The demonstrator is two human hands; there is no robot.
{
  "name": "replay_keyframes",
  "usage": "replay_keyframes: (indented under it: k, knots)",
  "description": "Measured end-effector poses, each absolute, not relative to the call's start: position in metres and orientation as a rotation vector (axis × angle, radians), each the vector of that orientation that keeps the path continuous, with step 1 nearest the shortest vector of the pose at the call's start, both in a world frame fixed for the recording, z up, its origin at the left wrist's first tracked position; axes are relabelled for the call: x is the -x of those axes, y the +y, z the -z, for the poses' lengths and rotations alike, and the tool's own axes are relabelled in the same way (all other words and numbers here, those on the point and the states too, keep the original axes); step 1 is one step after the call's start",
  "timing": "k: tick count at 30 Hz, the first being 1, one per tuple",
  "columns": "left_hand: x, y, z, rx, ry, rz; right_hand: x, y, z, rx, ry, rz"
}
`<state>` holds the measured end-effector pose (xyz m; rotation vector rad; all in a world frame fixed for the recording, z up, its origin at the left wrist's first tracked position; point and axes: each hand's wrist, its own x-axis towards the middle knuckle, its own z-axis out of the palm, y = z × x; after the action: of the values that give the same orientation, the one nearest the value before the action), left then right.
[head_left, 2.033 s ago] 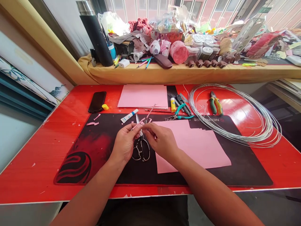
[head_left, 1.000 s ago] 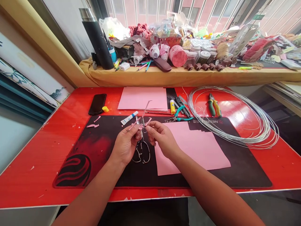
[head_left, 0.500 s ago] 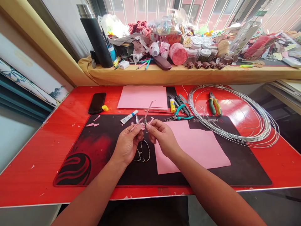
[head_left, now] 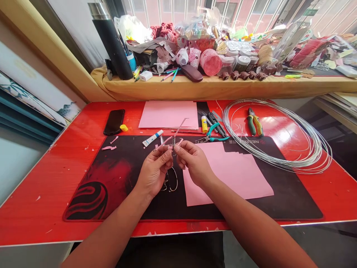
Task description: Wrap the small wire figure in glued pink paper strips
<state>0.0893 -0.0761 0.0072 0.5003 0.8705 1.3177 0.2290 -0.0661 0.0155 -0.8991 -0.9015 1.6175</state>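
Close together over the black desk mat (head_left: pixel 125 204), both hands hold a small wire frame (head_left: pixel 174 140) with a tight coil in its middle and arms wrapped in pink paper. My left hand (head_left: pixel 154 169) pinches it from the left, by a pink-wrapped arm near the coil. From the right, the thumb and forefinger of my right hand (head_left: pixel 196 160) close on a pink strip beside the coil. One thin pink arm points up and away. Below the fingers lie thin rounded loops (head_left: pixel 176 180), perhaps eyeglasses, partly hidden by my left hand.
Pink paper sheets (head_left: pixel 231 178) lie right of my hands, more pink paper (head_left: pixel 169 114) behind. Nearby are a glue tube (head_left: pixel 153 138), glue stick (head_left: pixel 204 124), teal pliers (head_left: pixel 213 134), green-yellow pliers (head_left: pixel 254 123), a wire coil (head_left: pixel 312 149) and a phone (head_left: pixel 114 122).
Both hands have shifted very slightly to the right with the wire frame. Its upper pink arm leans further right, and my left fingers have moved a little along the left arm.
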Motion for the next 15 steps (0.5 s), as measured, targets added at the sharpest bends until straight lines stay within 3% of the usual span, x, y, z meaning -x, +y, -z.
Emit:
replay_keyframes:
  k: [15]
  knots:
    - [-0.0899, -0.0776, -0.0104, -0.458, 0.804, -1.282, -0.227, -0.0673, -0.016, 0.899, -0.87, -1.567]
